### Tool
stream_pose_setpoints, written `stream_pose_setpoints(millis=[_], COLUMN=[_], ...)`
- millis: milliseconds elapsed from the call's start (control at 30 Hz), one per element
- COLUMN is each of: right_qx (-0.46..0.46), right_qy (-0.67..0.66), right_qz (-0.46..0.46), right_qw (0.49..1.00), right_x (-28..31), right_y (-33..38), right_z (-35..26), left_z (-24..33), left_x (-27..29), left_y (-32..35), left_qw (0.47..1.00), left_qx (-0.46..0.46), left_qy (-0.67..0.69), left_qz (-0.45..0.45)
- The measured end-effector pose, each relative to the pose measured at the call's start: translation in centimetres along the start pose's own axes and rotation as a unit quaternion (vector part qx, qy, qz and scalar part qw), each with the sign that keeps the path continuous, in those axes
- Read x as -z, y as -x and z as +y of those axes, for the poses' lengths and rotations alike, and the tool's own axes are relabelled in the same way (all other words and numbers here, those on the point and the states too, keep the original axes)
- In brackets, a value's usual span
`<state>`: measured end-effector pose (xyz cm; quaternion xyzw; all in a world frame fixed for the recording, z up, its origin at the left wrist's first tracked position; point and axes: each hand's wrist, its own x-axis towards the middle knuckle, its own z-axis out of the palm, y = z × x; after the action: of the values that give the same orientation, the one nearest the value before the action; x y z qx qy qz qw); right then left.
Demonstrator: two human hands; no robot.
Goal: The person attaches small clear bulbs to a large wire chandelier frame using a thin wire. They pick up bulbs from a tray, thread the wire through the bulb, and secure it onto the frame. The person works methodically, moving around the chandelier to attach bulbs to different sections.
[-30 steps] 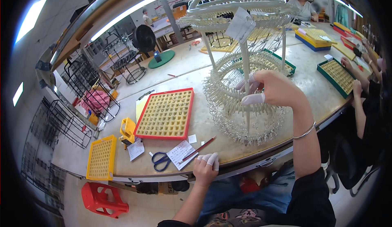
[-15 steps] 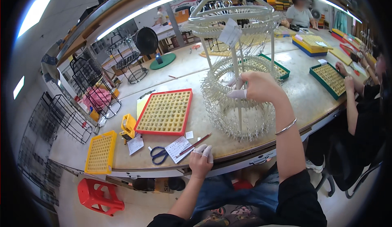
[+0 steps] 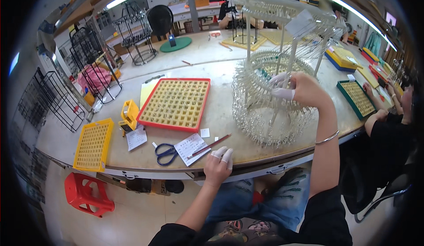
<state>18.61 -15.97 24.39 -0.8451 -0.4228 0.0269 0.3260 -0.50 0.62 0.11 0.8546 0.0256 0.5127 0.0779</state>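
My right hand (image 3: 302, 90), in white finger cots, reaches into a white tiered round rack (image 3: 260, 118) and closes on its frame near the lower ring. Many small metallic pieces hang around the rack's tiers, and a white paper tag (image 3: 300, 23) is fixed near its top. What lies between the fingers is partly hidden. My left hand (image 3: 217, 165), also in white finger cots, lies at the table's front edge with its fingers stretched out, holding nothing. Close to it are a dark red pencil (image 3: 208, 146), a written paper slip (image 3: 191, 148) and dark-handled scissors (image 3: 165, 154).
A red-rimmed compartment tray (image 3: 205, 106), a yellow tray (image 3: 106, 151) and a yellow tape dispenser (image 3: 129, 114) stand left on the table (image 3: 216, 100). Black wire racks (image 3: 95, 64) stand farther left. A co-worker's arm (image 3: 377, 115) is beside a green tray (image 3: 342, 91) at right.
The view has shifted. My right hand and the rack now appear farther right, the hand still on the rack. My left hand stays at the table edge.
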Motion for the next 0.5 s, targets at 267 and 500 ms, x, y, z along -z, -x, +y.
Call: stream_pose_setpoints(millis=[267, 500], right_qx=[-0.031, -0.041], right_qy=[-0.031, -0.024], right_qz=[-0.051, -0.054], right_qw=[0.998, 0.997], right_x=[-0.3, -0.2], right_y=[-0.7, -0.7], right_z=[-0.2, -0.5], left_z=[-0.3, -0.3], left_x=[0.4, 0.4], left_y=[0.0, 0.0], left_qw=[0.999, 0.999], left_qx=[0.024, 0.046], left_qy=[-0.005, 0.017], left_qz=[-0.044, 0.000])
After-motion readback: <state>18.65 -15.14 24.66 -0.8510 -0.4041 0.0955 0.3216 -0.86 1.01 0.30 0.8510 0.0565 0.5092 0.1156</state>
